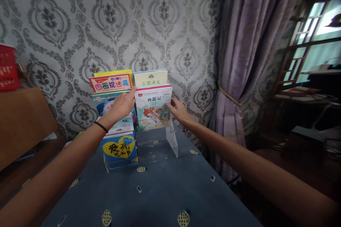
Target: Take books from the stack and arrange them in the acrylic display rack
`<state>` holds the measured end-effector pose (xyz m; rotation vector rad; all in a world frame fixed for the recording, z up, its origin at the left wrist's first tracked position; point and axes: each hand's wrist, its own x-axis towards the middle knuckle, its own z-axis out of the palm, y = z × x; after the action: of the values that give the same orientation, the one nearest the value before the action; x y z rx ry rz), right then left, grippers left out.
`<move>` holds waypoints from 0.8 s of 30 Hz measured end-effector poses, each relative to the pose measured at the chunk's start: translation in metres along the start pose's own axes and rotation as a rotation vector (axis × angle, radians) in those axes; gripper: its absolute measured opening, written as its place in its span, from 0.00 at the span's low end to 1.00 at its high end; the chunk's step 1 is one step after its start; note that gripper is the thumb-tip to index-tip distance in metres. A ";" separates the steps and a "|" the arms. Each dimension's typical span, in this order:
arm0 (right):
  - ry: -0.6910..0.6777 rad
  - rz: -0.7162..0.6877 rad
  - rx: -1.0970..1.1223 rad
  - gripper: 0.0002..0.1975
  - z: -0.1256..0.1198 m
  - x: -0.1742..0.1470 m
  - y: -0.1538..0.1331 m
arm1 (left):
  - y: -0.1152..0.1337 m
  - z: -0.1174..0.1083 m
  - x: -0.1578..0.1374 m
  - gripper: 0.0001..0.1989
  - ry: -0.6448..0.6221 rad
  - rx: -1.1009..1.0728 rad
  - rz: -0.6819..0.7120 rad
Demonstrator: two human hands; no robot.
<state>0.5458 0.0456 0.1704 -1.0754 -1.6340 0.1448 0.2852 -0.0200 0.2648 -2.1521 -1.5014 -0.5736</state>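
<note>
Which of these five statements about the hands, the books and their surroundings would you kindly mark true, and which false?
1. The right hand is at the right edge of the 西游记 book. True.
2. The blue book with the yellow heart stands in the top tier of the transparent stand. False: it stands in the lowest tier.
3. The left hand wears a dark band at the wrist. True.
4. The purple curtain hangs left of the stand. False: it hangs to the right.
5. The basket at the left edge of the picture is green. False: it is red.
</note>
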 end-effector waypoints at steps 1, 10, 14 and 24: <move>0.004 0.000 0.006 0.14 0.000 0.001 0.000 | 0.000 -0.001 -0.001 0.27 -0.010 -0.029 0.003; 0.026 0.048 0.243 0.25 0.001 0.012 -0.013 | -0.020 -0.026 -0.025 0.28 0.102 -0.314 -0.020; 0.109 0.175 0.376 0.29 0.006 0.024 -0.024 | -0.031 -0.023 -0.036 0.26 0.088 -0.352 -0.021; 0.211 0.260 0.362 0.23 0.018 0.046 -0.026 | -0.049 -0.014 -0.056 0.23 0.018 -0.318 -0.056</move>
<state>0.5181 0.0703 0.2112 -0.9799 -1.2178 0.4654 0.2197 -0.0555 0.2503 -2.3351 -1.5506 -0.9022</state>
